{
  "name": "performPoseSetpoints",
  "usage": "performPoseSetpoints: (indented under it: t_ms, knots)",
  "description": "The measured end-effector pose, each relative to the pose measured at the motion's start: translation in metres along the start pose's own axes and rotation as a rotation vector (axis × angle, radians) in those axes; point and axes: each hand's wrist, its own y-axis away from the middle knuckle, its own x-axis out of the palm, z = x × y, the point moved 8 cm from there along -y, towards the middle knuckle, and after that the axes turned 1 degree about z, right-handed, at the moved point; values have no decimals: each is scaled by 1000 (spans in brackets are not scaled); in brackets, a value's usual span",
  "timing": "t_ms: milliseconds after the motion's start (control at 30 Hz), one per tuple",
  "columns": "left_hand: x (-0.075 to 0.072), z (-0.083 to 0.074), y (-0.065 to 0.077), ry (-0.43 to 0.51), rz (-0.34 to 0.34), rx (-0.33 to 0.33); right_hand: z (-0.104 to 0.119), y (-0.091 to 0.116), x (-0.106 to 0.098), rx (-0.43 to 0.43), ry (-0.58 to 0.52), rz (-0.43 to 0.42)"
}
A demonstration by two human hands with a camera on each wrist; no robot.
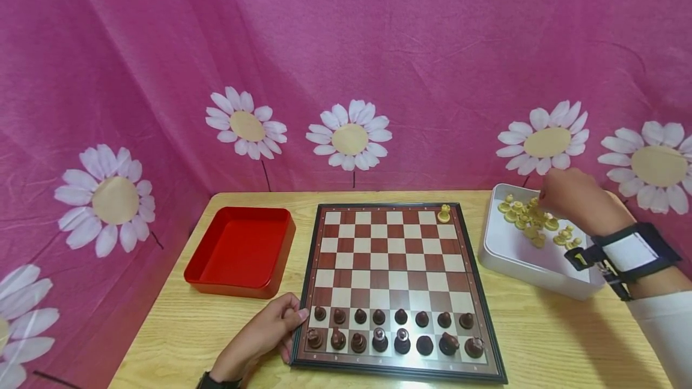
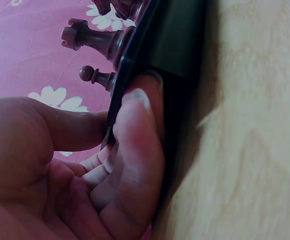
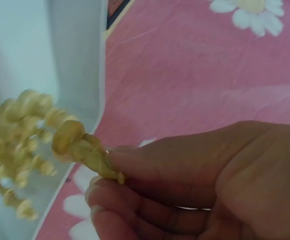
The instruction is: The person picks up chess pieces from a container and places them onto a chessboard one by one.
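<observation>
My left hand (image 1: 273, 326) grips the near left edge of the chessboard (image 1: 388, 279), thumb on top and curled fingers (image 2: 139, 130) under the rim. Dark chess pieces, among them a rook (image 2: 94, 40) and a pawn (image 2: 97, 77), stand in two rows along the board's near side. A single yellow rook (image 1: 444, 214) occupies the far right corner. Over the white box (image 1: 540, 272) at the right, my right hand (image 1: 575, 200) pinches a yellow knight (image 3: 92, 156) between thumb and fingertips, its base pointing away from the palm. Several yellow pieces (image 1: 521, 215) lie in the box below.
A red box (image 1: 238, 248) sits left of the board on the wooden table (image 1: 178, 323). Behind the table hangs a pink cloth (image 1: 346, 35) with white flowers. The white box's tall wall stands close to the board's right side.
</observation>
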Motion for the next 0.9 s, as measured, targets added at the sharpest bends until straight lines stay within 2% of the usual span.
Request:
performPoseSetpoints:
  t_ms: [100, 200, 333, 467, 667, 900]
  knots:
    - [0, 0, 0, 0, 0, -7, 22, -3, -4, -34, -10, -31]
    - [-1, 0, 0, 1, -2, -11, 46, -6, -8, -110, -2, -99]
    - [-1, 1, -1, 3, -4, -16, 75, -12, -6, -170, -7, -151]
    - [-1, 2, 0, 0, 0, -11, 101, -19, 3, -177, -27, -132]
    - [-2, 2, 0, -7, 5, 4, 136, -32, 16, -238, 0, -146]
    - [-1, 1, -1, 2, 3, 7, 153, -42, 42, -262, -43, -70]
